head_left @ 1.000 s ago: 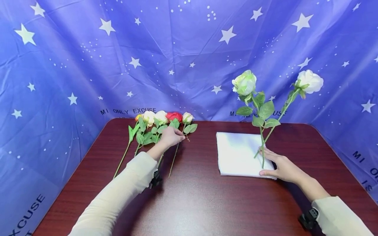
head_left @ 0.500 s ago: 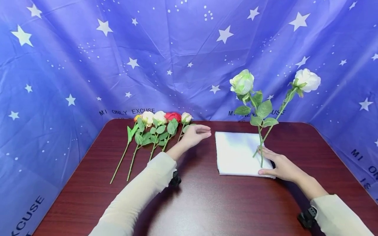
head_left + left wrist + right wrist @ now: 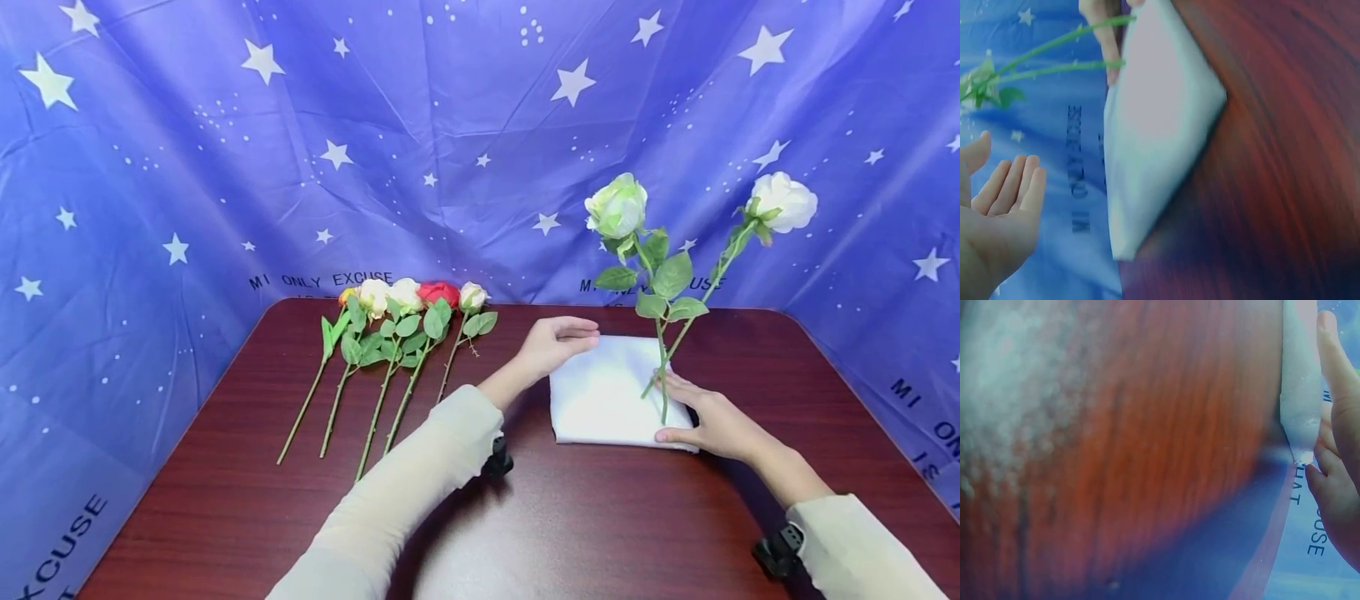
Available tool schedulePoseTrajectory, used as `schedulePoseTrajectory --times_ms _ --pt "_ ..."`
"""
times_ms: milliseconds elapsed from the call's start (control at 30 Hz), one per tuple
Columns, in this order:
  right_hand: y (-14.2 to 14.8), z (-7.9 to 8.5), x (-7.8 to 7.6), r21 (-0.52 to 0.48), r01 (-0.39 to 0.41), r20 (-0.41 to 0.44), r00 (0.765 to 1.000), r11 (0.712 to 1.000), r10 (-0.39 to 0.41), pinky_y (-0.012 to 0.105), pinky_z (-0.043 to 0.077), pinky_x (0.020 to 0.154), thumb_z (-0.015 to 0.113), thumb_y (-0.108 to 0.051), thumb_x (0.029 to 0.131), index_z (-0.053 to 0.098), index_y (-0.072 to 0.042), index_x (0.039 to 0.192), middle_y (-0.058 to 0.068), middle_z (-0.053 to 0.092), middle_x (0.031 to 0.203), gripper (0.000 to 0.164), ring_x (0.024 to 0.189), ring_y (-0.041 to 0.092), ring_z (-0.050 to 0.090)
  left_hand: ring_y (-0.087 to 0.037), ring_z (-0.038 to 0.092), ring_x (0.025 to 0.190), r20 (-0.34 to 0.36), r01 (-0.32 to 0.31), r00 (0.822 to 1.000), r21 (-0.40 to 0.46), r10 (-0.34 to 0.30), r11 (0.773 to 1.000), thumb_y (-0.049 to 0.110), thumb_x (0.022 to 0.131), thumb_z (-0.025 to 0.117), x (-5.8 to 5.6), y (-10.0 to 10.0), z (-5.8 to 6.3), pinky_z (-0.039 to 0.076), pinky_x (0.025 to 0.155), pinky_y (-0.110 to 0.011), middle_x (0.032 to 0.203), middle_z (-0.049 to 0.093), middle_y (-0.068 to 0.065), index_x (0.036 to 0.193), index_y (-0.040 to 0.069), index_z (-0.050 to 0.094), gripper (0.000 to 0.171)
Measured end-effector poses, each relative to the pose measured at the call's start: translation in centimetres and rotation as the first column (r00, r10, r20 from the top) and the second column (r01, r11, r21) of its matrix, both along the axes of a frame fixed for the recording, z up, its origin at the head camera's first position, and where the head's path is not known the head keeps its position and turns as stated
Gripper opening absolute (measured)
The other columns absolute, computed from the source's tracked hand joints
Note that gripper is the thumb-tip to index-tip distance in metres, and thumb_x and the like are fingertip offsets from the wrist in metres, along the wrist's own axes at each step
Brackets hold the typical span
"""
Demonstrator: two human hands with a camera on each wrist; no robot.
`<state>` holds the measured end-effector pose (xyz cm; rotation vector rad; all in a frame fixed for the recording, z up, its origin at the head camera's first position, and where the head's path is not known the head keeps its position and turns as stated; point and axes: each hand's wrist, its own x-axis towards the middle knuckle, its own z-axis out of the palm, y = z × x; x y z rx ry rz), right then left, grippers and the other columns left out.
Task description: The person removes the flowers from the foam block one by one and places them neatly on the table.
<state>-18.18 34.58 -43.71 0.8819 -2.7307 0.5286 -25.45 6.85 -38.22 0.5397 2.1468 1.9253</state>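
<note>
A white foam block [image 3: 600,392] lies on the table with two artificial roses in it: a green-white rose [image 3: 617,207] nearly upright and a white rose [image 3: 783,202] leaning right. Their stems cross low over the block. My right hand [image 3: 716,423] rests on the block's right side, thumb and fingers spread around the stem bases. My left hand [image 3: 558,343] is at the far left corner of the block, fingers extended and together, overlapping that corner in the head view. In the left wrist view the left palm [image 3: 1007,231] shows nothing held.
On the table's left lie several artificial flowers with stems toward me, among them a red rose [image 3: 438,293], a pale rose [image 3: 473,297] and a green-leaved stem [image 3: 307,408]. A blue star-patterned curtain [image 3: 450,125] hangs behind the dark wooden table [image 3: 570,533].
My left hand has moved right from over the lying flowers to the foam block's far left corner, carrying nothing. The right hand and the two standing roses have stayed put.
</note>
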Motion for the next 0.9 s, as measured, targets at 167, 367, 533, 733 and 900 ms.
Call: schedulePoseTrajectory --times_ms 167,367,533,733,900 --pt "0.0 0.1 0.0 -0.004 0.002 0.006 1.000 1.000 -0.002 -0.012 0.007 0.101 0.083 -0.037 0.068 0.057 0.003 0.129 0.033 0.052 0.134 0.077 0.132 -0.015 0.018 -0.021 0.069 0.108 0.015 0.037 0.999 0.014 -0.037 0.999 0.013 0.088 0.070 0.8 2.6 0.3 0.056 0.087 -0.014 0.114 0.071 -0.015 0.118 0.002 0.067 0.032" --pt "0.0 -0.1 -0.1 -0.009 -0.011 -0.008 1.000 1.000 0.011 -0.011 0.007 0.102 0.084 -0.036 0.068 0.057 0.003 0.129 0.033 0.053 0.133 0.077 0.132 -0.016 0.018 -0.017 0.068 0.109 0.120 0.089 0.988 0.097 -0.100 0.991 0.014 0.089 0.069 2.0 5.0 0.5 0.055 0.086 -0.014 0.117 0.071 -0.013 0.120 0.006 0.067 0.031" --pt "0.0 -0.1 -0.1 -0.012 -0.021 -0.027 0.999 1.000 0.021 -0.011 0.008 0.104 0.084 -0.035 0.067 0.058 0.005 0.127 0.034 0.054 0.131 0.076 0.130 -0.018 0.016 -0.029 0.067 0.110 0.229 0.068 0.966 0.214 -0.117 0.975 0.007 0.090 0.066 2.7 6.6 0.9 0.060 0.086 -0.022 0.118 0.069 -0.019 0.120 0.000 0.065 0.031" --pt "0.0 -0.1 -0.2 -0.014 -0.027 -0.033 0.999 1.000 0.026 -0.011 0.008 0.104 0.084 -0.035 0.067 0.057 0.006 0.128 0.034 0.054 0.131 0.078 0.130 -0.019 0.015 -0.030 0.067 0.109 0.226 0.039 0.970 0.221 -0.090 0.974 0.005 0.090 0.064 2.9 7.6 1.3 0.061 0.083 -0.022 0.115 0.070 -0.019 0.115 -0.005 0.066 0.026" --pt "-0.1 -0.2 -0.1 -0.016 -0.034 -0.037 0.999 0.999 0.034 -0.011 0.007 0.103 0.085 -0.035 0.066 0.057 0.008 0.126 0.034 0.055 0.130 0.079 0.128 -0.024 0.009 -0.029 0.071 0.101 0.214 0.024 0.975 0.205 -0.068 0.978 0.005 0.089 0.066 2.9 7.9 1.3 0.061 0.080 -0.020 0.106 0.072 -0.019 0.106 -0.005 0.070 0.021"
